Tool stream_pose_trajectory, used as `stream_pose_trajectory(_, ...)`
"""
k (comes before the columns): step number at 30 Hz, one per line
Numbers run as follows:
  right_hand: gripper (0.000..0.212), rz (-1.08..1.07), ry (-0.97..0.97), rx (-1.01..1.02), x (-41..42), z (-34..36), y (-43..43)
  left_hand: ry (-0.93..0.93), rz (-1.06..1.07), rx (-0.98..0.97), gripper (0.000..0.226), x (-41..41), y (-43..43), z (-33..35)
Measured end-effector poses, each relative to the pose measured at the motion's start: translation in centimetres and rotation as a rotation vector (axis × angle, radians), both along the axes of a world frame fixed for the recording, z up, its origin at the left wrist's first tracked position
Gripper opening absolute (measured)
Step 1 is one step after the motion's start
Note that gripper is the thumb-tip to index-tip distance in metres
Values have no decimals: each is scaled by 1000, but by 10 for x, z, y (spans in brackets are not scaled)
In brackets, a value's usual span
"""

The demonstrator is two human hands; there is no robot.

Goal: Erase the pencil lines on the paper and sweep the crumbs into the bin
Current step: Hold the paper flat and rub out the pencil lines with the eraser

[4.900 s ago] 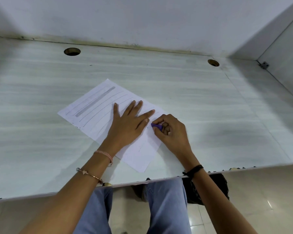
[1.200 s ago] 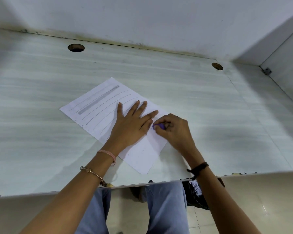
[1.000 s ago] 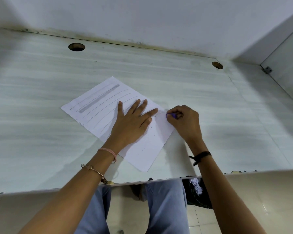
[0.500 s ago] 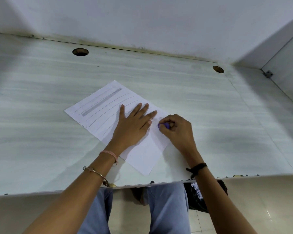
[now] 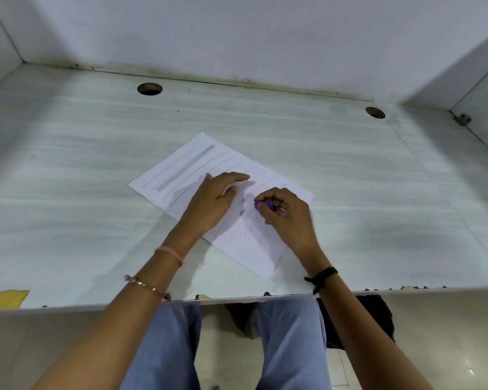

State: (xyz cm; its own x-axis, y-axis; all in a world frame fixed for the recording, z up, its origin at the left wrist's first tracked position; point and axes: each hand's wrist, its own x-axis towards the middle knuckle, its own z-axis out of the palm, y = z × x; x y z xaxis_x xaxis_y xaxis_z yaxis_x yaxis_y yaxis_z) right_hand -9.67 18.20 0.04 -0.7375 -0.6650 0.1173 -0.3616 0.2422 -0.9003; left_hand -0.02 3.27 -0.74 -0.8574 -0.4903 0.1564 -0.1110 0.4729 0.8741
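A white sheet of paper lies at an angle in the middle of the pale desk. Pencil lines and one thick grey bar cover its far left part; the near part looks mostly blank, with dark crumbs scattered on it. My left hand rests on the sheet's middle, fingers together and pointing right, blurred by motion. My right hand pinches a small purple eraser against the paper, just right of my left hand. A black bin bag sits on the floor under the desk's front edge at my right.
Two round cable holes, one and another, sit near the back wall. A side panel closes off the right. A yellow scrap lies at the front left edge. My legs in blue jeans are below the desk.
My left hand has drawn its spread fingers together and turned toward the right. My right hand with the eraser has kept rubbing back and forth near the sheet's right side.
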Motion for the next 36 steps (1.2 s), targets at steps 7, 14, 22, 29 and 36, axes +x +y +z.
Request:
stream_pose_trajectory(7, 20, 53, 96, 29, 8, -1, 5, -290, -11, -431, 64, 34, 1, -18)
stream_pose_trajectory(14, 16, 283, 76, 30, 42, -2, 8, -444, 4, -668, 72, 31, 3, -26)
stream_pose_trajectory(22, 14, 348, 119, 36, 44, -3, 9, -420, 30, -708, 64, 30, 4, -27)
stream_pose_trajectory(29, 13, 348, 168, 44, 44, -3, 8, -393, 32, -737, 64, 31, 4, -28)
stream_pose_trajectory(36, 12, 331, 230, 33, 46, -5, 7, -390, 34, -763, 63, 30, 4, -30)
